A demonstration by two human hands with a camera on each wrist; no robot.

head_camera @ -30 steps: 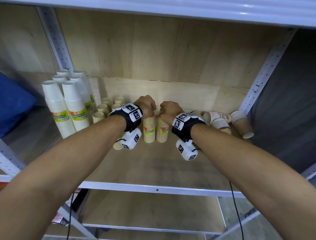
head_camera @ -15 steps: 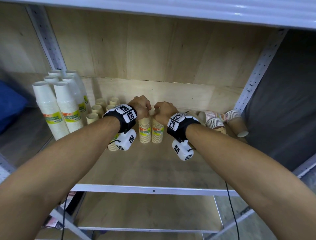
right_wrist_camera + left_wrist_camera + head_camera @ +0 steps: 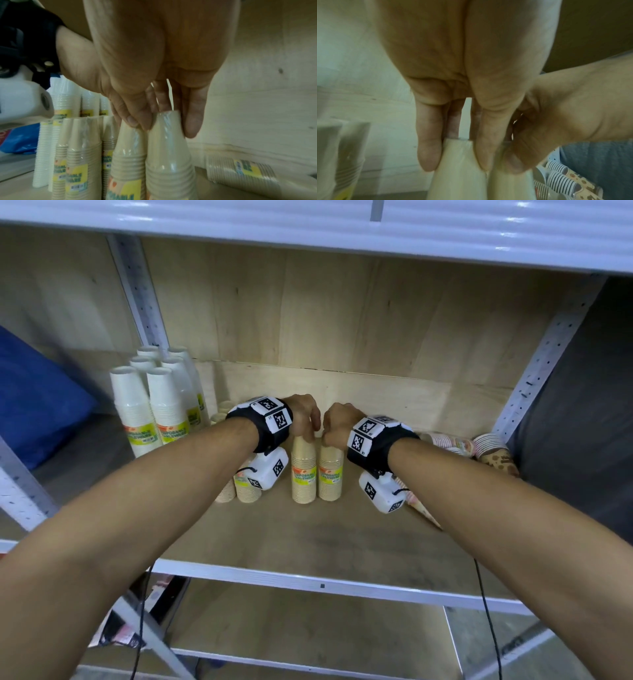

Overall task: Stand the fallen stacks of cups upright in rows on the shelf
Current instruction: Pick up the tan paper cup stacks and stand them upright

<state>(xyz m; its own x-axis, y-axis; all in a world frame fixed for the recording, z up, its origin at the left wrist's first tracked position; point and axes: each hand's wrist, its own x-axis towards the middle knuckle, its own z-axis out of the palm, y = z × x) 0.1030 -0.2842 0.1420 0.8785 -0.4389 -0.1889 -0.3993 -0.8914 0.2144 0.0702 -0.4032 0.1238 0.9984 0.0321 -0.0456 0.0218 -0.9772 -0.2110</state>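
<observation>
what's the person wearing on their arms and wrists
Both forearms are bare, with no sleeves. Each wrist carries a black wrist strap, one by the left hand and one by the right hand, topped with white tiles printed with black square fiducial markers. A white camera housing with similar markers hangs under each wrist, and thin black cables trail down from them.

Wooden shelf [image 3: 308,529], upright white cup stacks [image 3: 150,409], tan stacks [image 3: 317,470], fallen patterned stacks [image 3: 493,450]

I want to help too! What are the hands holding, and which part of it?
Each hand pinches the top of a standing tan cup stack: left hand on the left stack, right hand on the right stack.
</observation>
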